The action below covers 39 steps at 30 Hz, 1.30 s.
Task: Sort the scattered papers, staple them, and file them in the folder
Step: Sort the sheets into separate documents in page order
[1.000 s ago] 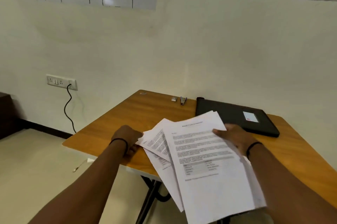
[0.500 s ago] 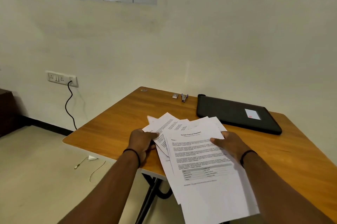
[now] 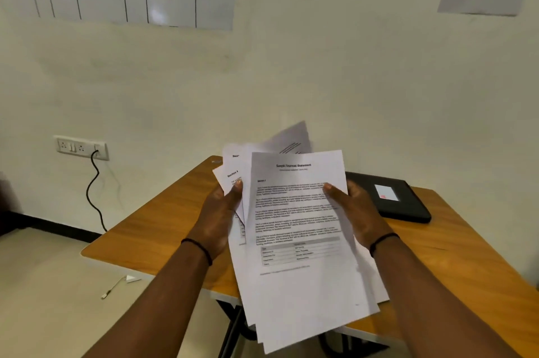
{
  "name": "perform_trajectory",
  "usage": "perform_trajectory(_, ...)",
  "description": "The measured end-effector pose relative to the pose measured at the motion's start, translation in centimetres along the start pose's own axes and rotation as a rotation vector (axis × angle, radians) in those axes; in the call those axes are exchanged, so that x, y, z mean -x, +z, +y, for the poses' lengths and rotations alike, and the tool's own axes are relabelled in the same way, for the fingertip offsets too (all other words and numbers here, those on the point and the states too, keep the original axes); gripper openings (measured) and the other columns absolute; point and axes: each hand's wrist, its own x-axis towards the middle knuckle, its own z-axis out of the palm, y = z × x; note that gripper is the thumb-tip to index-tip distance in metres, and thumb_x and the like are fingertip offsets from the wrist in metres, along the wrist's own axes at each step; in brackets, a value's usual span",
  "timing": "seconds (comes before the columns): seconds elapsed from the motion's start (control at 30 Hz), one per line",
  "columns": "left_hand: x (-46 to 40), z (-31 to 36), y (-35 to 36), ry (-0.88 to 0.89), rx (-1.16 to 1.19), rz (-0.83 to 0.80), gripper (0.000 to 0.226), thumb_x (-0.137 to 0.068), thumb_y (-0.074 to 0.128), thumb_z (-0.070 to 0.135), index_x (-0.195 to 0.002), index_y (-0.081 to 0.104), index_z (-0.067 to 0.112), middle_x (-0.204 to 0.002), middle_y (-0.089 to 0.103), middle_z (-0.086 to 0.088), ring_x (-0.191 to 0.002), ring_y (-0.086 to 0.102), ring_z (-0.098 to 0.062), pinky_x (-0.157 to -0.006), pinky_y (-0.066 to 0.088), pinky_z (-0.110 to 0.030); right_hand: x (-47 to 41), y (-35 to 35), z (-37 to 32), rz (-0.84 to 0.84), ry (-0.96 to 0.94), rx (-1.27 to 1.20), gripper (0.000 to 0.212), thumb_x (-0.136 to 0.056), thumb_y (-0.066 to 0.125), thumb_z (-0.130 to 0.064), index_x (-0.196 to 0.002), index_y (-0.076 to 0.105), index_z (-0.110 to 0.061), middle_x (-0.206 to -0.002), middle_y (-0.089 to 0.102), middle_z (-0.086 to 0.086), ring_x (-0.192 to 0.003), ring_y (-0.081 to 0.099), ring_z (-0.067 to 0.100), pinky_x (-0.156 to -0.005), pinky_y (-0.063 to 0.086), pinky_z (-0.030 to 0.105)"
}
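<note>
Papers (image 3: 294,226) gathered off the surface (image 3: 163,220), held fanned at centre | left hand (image 3: 217,217) and right hand (image 3: 357,212) pinch opposite edges, fingers (image 3: 237,187) curled round them | sorting underway; stapling and filing left | count: several sheets, exact number unclear; one closed black folder (image 3: 405,200) at 2 o'clock; stapler not visible

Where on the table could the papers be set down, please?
Bare wood lies left of the left hand toward the table edge, and near right of the folder. The far right is crowded by the folder; the papers hide the middle.
</note>
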Motion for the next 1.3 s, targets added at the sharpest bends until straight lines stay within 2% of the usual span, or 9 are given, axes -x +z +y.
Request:
perform_trajectory(0.13, -0.4, 2.0, -0.1, 0.046, -0.053, -0.021, 0.041, -0.102, 0.048, 0.029, -0.133, 0.058, 0.004, -0.122, 0.067, -0.02, -0.109, 0.066, -0.036, -0.084, 0.057, -0.042, 0.0, 1.2, -0.4, 0.019, -0.054, 0.025, 0.029, -0.087, 0.073, -0.018, -0.113, 0.063, -0.012, -0.106, 0.075, 0.008, -0.095, 0.073, 0.024, -0.076, 0.06, 0.032)
perform_trajectory(0.27, -0.5, 2.8, 0.6, 0.089, -0.072, 0.01, 0.04, -0.102, 0.05, 0.034, -0.128, 0.061, 0.007, -0.109, 0.073, -0.012, -0.1, 0.069, -0.029, -0.076, 0.058, -0.034, 0.3, 1.9, -0.7, 0.081, -0.112, -0.044, 0.04, -0.083, 0.077, -0.012, -0.118, 0.057, -0.008, -0.107, 0.073, 0.007, -0.094, 0.073, 0.019, -0.07, 0.057, 0.023)
perform_trajectory(0.4, -0.6, 3.0, 1.3, 0.052, 0.048, -0.087, 0.06, -0.094, 0.054, 0.049, -0.137, 0.053, 0.006, -0.125, 0.066, -0.021, -0.112, 0.065, -0.039, -0.093, 0.054, -0.051, 0.5, 2.2, -1.6, 0.114, -0.167, -0.062, 0.029, -0.089, 0.071, -0.014, -0.117, 0.066, -0.008, -0.106, 0.075, 0.004, -0.098, 0.072, 0.019, -0.072, 0.055, 0.019)
perform_trajectory(0.53, -0.6, 2.7, 1.7, 0.052, 0.045, -0.121, 0.05, -0.092, 0.062, 0.034, -0.132, 0.055, 0.006, -0.122, 0.068, -0.018, -0.109, 0.067, -0.038, -0.09, 0.057, -0.048, 1.0, 2.5, -3.4, 0.153, -0.213, -0.09, 0.02, -0.091, 0.069, -0.013, -0.11, 0.068, -0.008, -0.101, 0.075, 0.001, -0.089, 0.073, 0.011, -0.067, 0.054, 0.015)
perform_trajectory(0.63, -0.8, 2.9, 2.4, 0.1, -0.035, -0.065, 0.032, -0.093, 0.066, 0.016, -0.123, 0.062, 0.005, -0.113, 0.073, -0.015, -0.103, 0.07, -0.034, -0.084, 0.06, -0.041, 1.1, 2.9, -4.6, 0.19, -0.256, -0.137, 0.02, -0.09, 0.07, -0.015, -0.11, 0.067, -0.011, -0.103, 0.075, 0.002, -0.093, 0.073, 0.014, -0.073, 0.059, 0.022)
perform_trajectory(0.83, -2.4, 6.4, 4.1, 0.256, -0.15, -0.043, 0.032, -0.088, 0.071, 0.014, -0.118, 0.066, 0.004, -0.107, 0.075, -0.008, -0.095, 0.073, -0.023, -0.078, 0.06, -0.03, 1.4, 3.4, -7.5, 0.275, -0.378, -0.165, 0.023, -0.09, 0.071, -0.019, -0.111, 0.062, -0.019, -0.102, 0.074, -0.003, -0.088, 0.073, 0.011, -0.069, 0.058, 0.021)
perform_trajectory(0.97, -2.1, 4.9, 3.1, 0.225, -0.272, -0.063, 0.028, -0.084, 0.074, 0.016, -0.111, 0.068, 0.011, -0.102, 0.077, -0.002, -0.093, 0.073, -0.018, -0.078, 0.06, -0.027, 2.2, 3.3, -4.8, 0.181, -0.268, -0.156, 0.032, -0.086, 0.073, -0.018, -0.115, 0.061, -0.014, -0.102, 0.075, 0.002, -0.092, 0.073, 0.019, -0.072, 0.06, 0.027)
perform_trajectory(1.1, -1.0, 1.3, 1.3, 0.164, -0.261, -0.047, 0.029, -0.085, 0.073, 0.008, -0.113, 0.067, 0.011, -0.105, 0.076, 0.0, -0.096, 0.073, -0.018, -0.075, 0.058, -0.023, 3.6, 3.8, 0.0, 0.111, -0.195, -0.101, 0.029, -0.089, 0.071, -0.017, -0.117, 0.064, -0.017, -0.105, 0.075, -0.004, -0.097, 0.072, 0.015, -0.077, 0.059, 0.027)
perform_trajectory(1.3, -0.8, 0.4, 0.1, 0.11, -0.211, 0.04, 0.024, -0.087, 0.071, 0.009, -0.111, 0.068, 0.007, -0.104, 0.077, -0.004, -0.094, 0.073, -0.022, -0.073, 0.059, -0.025, 3.4, 5.8, 1.8, 0.189, -0.172, -0.07, 0.032, -0.091, 0.069, -0.022, -0.122, 0.061, -0.02, -0.112, 0.072, -0.006, -0.102, 0.07, 0.012, -0.078, 0.059, 0.027)
